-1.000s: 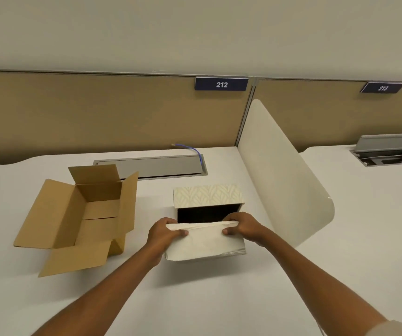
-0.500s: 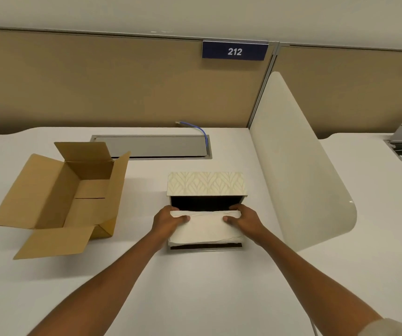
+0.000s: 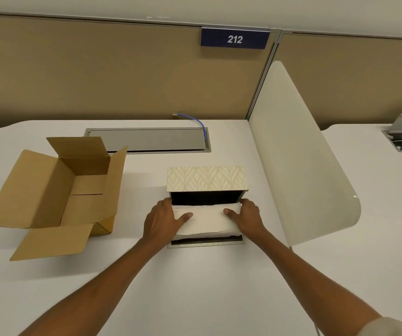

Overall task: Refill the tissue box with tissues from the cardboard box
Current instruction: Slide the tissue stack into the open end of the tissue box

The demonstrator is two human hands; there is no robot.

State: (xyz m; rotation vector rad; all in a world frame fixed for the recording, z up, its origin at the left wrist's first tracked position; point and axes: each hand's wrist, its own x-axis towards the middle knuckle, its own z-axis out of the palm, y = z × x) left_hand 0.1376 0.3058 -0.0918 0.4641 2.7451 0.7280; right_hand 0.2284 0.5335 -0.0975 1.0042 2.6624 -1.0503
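The loading step is in hand: a stack of tissues (image 3: pixel 204 220) is held at its two ends, the left hand (image 3: pixel 162 220) and the right hand (image 3: pixel 248 218) closed on it, thumbs on top and fingers curled round the sides. The stack is lodged in the open tissue box (image 3: pixel 206 181) at the middle of the bench (image 3: pixel 195 287), its near part resting over the box's near edge. The cardboard box (image 3: pixel 57 192) lies open to the left and appears emptied. Next, the stack is judged to need pressing down flat and releasing. Compared with a second ago, the stack is seen lower and farther inside the box.
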